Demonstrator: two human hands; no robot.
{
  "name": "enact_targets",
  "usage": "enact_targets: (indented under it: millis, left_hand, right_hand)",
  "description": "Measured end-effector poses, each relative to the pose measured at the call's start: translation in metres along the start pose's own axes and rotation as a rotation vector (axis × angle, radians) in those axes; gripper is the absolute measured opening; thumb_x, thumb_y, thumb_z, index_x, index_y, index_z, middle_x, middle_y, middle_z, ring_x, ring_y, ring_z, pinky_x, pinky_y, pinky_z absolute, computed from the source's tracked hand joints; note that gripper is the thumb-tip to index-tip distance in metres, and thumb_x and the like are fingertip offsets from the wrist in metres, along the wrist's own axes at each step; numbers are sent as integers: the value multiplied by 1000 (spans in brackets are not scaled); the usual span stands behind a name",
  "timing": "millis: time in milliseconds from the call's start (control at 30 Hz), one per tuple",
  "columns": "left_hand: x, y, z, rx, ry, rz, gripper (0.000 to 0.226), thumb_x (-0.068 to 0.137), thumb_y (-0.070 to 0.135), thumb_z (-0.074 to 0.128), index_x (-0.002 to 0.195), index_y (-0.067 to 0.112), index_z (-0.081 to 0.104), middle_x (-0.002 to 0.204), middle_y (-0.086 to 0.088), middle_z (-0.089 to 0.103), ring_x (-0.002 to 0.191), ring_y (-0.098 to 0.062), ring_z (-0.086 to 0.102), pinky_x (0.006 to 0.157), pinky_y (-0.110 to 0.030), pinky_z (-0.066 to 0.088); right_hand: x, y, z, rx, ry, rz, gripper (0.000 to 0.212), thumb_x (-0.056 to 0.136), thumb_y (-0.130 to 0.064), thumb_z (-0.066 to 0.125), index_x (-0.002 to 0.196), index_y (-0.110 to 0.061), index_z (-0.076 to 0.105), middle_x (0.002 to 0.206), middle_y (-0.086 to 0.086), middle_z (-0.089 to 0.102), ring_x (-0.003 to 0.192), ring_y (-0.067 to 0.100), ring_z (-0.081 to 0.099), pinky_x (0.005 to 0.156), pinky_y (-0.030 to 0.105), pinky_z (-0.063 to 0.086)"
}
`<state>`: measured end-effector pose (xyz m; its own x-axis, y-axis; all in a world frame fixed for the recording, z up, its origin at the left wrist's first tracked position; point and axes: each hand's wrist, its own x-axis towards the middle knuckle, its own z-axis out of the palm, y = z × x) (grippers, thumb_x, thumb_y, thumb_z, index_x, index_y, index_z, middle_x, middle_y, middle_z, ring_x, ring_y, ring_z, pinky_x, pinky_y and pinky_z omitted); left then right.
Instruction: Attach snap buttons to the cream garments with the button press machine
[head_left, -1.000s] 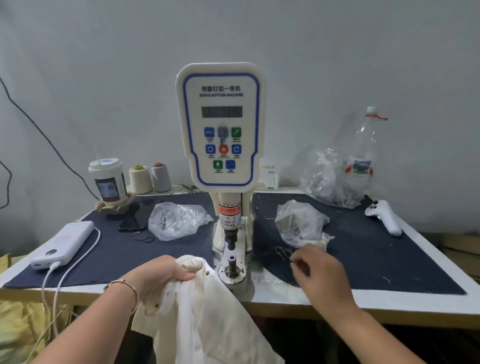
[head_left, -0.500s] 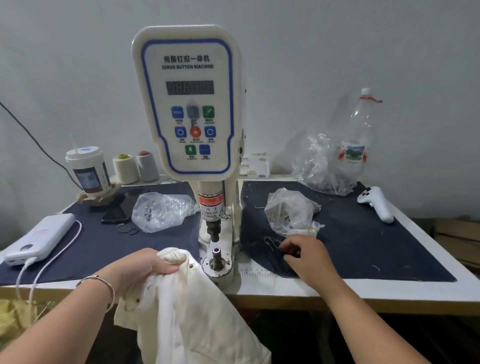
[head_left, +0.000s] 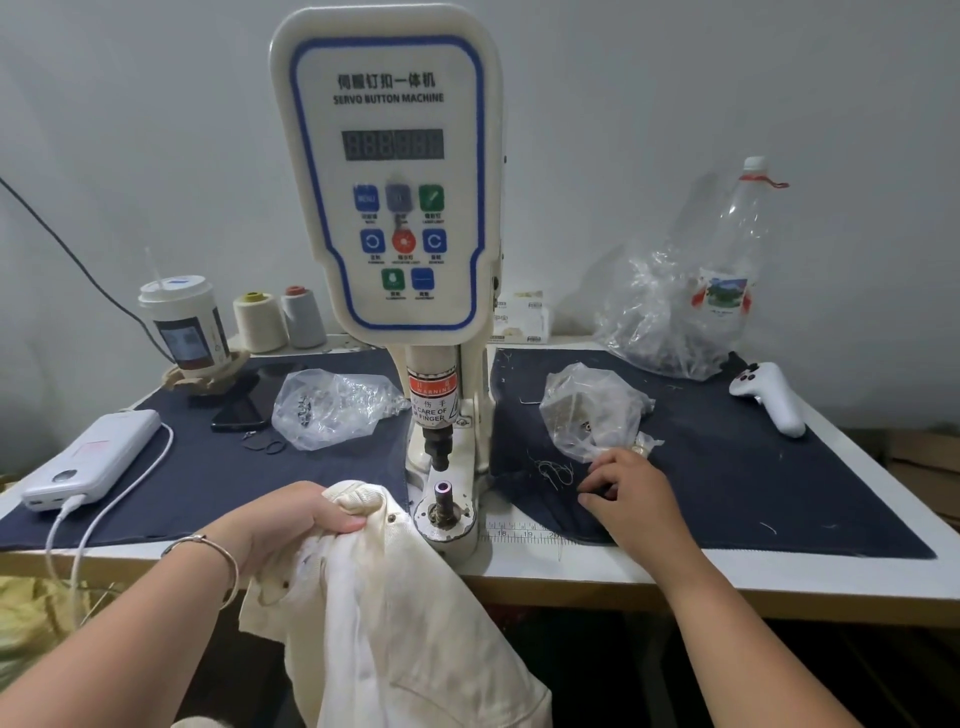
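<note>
Presently, the cream garment (head_left: 374, 597) is held bunched in the left hand (head_left: 291, 519) beside the press die (head_left: 443, 499); the right hand (head_left: 631, 493), fingers curled, reaches by the button bag (head_left: 589, 410). A snap apparently must be picked and seated next.

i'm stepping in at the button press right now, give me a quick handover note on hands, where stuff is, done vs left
Left hand: grips a bunched fold of the cream garment at the table's front edge, just left of the lower die.
Right hand: fingers curled on the dark mat at the front edge of the right plastic bag; whether it pinches anything cannot be told.
Button press machine: nothing lies between punch and die.
Done: at least one snap shows on the garment.
Left: load snap parts, lay the fabric over the die, press.
</note>
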<state>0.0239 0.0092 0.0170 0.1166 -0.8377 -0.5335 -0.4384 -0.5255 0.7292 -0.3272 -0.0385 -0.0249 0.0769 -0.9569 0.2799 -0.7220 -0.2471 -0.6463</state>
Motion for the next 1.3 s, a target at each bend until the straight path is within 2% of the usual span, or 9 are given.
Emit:
enact_targets:
  millis: [133, 267, 467, 600, 700, 800, 900, 1033, 1300]
  left_hand:
    - [-2, 2, 1, -1, 9, -4, 34, 85, 12, 76, 111, -9, 69, 108, -32, 70, 87, -37, 66, 86, -45, 50]
    - [-4, 3, 2, 3, 27, -4, 39, 85, 13, 76, 115, -10, 67, 106, -30, 72, 87, -35, 66, 84, -43, 49]
    - [-5, 4, 2, 1, 30, 8, 39, 84, 15, 77, 114, -9, 68, 105, -27, 73, 87, -34, 66, 90, -46, 50]
    - [-4, 4, 2, -2, 16, 2, 36, 84, 14, 77, 111, -9, 70, 109, -28, 71, 90, -34, 67, 100, -50, 49]
    - [-3, 4, 2, 10, 18, 3, 35, 84, 14, 76, 110, -9, 71, 109, -28, 71, 92, -36, 67, 101, -50, 49]
    - [-1, 3, 1, 4, 16, 4, 34, 84, 14, 77, 108, -9, 71, 106, -27, 73, 87, -34, 67, 91, -44, 52]
    - [0, 2, 0, -23, -7, 5, 28, 84, 12, 76, 103, -8, 72, 87, -20, 72, 77, -29, 65, 78, -37, 48]
    - [-1, 2, 1, -23, -3, 10, 30, 84, 13, 76, 104, -9, 72, 87, -18, 70, 80, -30, 63, 81, -38, 46]
    - [-1, 1, 0, -2, -8, 13, 35, 84, 13, 76, 109, -10, 70, 88, -18, 71, 81, -30, 64, 81, -38, 47]
  right_hand:
    - [-2, -4, -1, 7, 17, -12, 7, 83, -8, 73, 77, -13, 75, 92, -8, 59, 85, 10, 53, 74, 17, 41]
    - [-9, -30, 0, 300, 114, -18, 11, 81, -7, 75, 74, -14, 75, 89, -7, 63, 83, 5, 58, 70, 9, 43]
    - [-12, -99, 24, 422, -78, -140, 8, 80, -8, 75, 75, -14, 74, 89, -10, 67, 83, -1, 60, 71, 8, 43]
    - [-11, -113, 32, 390, -140, -103, 13, 85, -17, 74, 74, -23, 70, 92, -17, 63, 80, -12, 57, 68, 6, 45]
    - [-11, -119, 35, 332, -156, -97, 21, 84, -21, 75, 72, -33, 62, 90, -24, 55, 76, -6, 58, 62, 2, 43]
    - [-10, -122, 35, 271, -152, -94, 16, 84, -25, 75, 77, -32, 62, 93, -24, 53, 78, 0, 57, 63, 6, 41]
    - [-9, -122, 34, 269, -145, -112, 19, 82, -22, 77, 74, -31, 62, 95, -20, 55, 74, 7, 58, 62, 8, 41]
    - [-9, -120, 34, 241, -107, -187, 22, 79, -16, 79, 70, -27, 62, 92, -18, 56, 68, 4, 54, 61, 6, 41]
    - [-13, -116, 29, 231, -99, -210, 4, 82, -21, 76, 81, -25, 74, 95, -12, 67, 79, 7, 61, 67, 10, 47]
